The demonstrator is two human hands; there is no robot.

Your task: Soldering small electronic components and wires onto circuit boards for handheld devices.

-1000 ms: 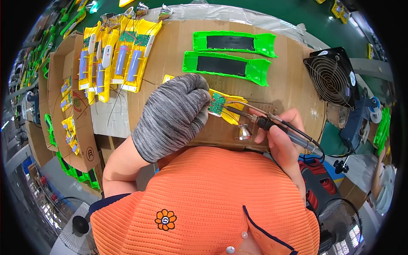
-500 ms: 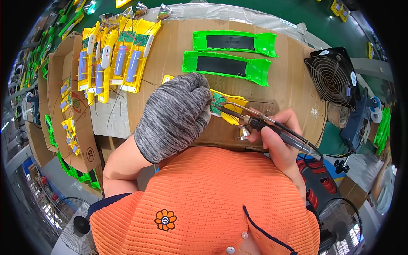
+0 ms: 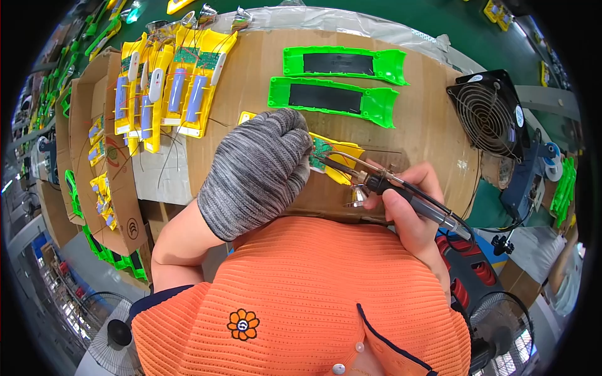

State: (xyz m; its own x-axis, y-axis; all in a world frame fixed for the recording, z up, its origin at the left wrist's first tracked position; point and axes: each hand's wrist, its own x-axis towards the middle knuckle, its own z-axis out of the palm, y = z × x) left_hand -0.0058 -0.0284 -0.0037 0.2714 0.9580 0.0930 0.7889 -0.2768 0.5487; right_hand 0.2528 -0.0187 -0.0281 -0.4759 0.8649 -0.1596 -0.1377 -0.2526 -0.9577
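My left hand [image 3: 260, 172], in a grey striped knit glove, is closed over a yellow plastic casing [image 3: 351, 151]. Its fingertips are hidden, so what they pinch cannot be made out. In my bare right hand [image 3: 411, 216] is a soldering iron [image 3: 379, 184] with a thin metal tube along its top. The iron's tip reaches the green circuit board [image 3: 322, 149] in the casing, close beside the gloved fingers. A shiny cone-shaped reflector [image 3: 357, 197] lies just below the iron, near my right fingers.
Two green shells with black panels [image 3: 326, 96] lie beyond my hands on the cardboard [image 3: 433, 113]. Several yellow casings with purple battery cells [image 3: 196, 99] are piled at left, beside a cardboard box [image 3: 128, 216]. A black fan [image 3: 488, 116] stands at right.
Both hands keep nearly the same place. The right hand and iron have shifted very slightly; the iron's tip stays by the board.
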